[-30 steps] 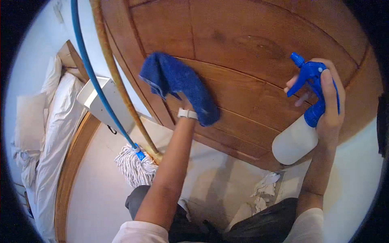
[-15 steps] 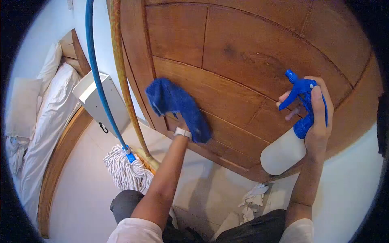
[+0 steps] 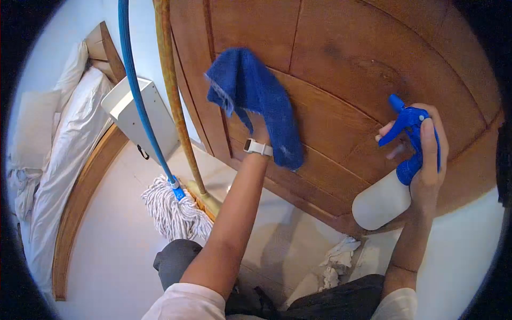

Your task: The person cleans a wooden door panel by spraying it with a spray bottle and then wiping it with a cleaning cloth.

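Observation:
A blue cloth (image 3: 272, 101) with a frayed edge drapes over my left hand (image 3: 259, 128) and lies against the brown wooden door (image 3: 341, 80). The cloth hides most of that hand's fingers; a white watch (image 3: 258, 147) is on the wrist. On the right, my right hand (image 3: 429, 144) is wrapped round the neck of a spray bottle (image 3: 381, 202) with a white body and a blue trigger head. Its fingers are at the trigger, and the nozzle points up and left towards the door. The bottle is tilted.
A mop (image 3: 176, 208) with white strands and a blue handle stands on the floor at left, beside a brown-yellow pole (image 3: 178, 101). Behind them is a white bin-like box (image 3: 146, 120). A bed (image 3: 69, 128) is at far left. Crumpled white scraps (image 3: 338, 256) lie near the door's foot.
My left hand and the cloth have moved up and to the right across the door. The view has shifted slightly, and my right hand still holds the spray bottle.

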Demonstrator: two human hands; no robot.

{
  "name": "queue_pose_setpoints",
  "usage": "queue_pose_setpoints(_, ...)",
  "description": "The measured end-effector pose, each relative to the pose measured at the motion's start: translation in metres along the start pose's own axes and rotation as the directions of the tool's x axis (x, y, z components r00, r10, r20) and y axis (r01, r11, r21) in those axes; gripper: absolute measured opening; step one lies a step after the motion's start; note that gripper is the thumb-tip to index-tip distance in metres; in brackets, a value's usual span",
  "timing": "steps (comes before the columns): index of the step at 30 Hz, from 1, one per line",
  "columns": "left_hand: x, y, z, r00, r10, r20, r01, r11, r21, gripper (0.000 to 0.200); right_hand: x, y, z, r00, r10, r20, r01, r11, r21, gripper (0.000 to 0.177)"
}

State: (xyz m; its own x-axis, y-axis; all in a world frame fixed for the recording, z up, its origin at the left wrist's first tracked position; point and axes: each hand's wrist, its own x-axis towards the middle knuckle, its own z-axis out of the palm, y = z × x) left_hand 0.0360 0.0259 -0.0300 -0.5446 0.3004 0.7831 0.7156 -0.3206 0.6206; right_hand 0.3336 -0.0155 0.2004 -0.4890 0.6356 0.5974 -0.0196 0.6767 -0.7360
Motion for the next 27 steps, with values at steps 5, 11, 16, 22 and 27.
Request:
queue_pose_setpoints(5,-0.07,-0.045,-0.002,0.984,-0.169,-0.057,0.175,0.976,0.128,0.067,0.001,0.012,-0.001,0.999,-0.014,0.033,0.015,1.0,-0.017,0.04)
queue_pose_setpoints(11,-0.09,-0.072,-0.005,0.933,-0.345,-0.104,0.36,0.911,0.2,0.067,0.002,0.014,-0.001,1.0,-0.009,0.012,0.01,1.0,-0.014,0.039)
queue_pose_setpoints(16,-0.025,-0.027,-0.001,0.974,-0.218,-0.055,0.216,0.976,-0.036,0.064,0.001,0.011,-0.004,1.0,-0.014,0.008,0.015,1.0,-0.01,0.042)
queue_pose_setpoints(22,0.021,0.01,0.01,0.995,-0.096,-0.025,0.092,0.99,-0.106,0.061,0.002,0.015,0.001,1.0,-0.02,0.008,0.02,0.999,-0.044,0.045)
queue_pose_setpoints(27,-0.03,-0.005,0.01,0.989,-0.149,-0.016,0.148,0.987,-0.069,0.059,0.003,0.02,0.001,0.999,-0.049,-0.009,0.049,0.997,-0.061,0.045)
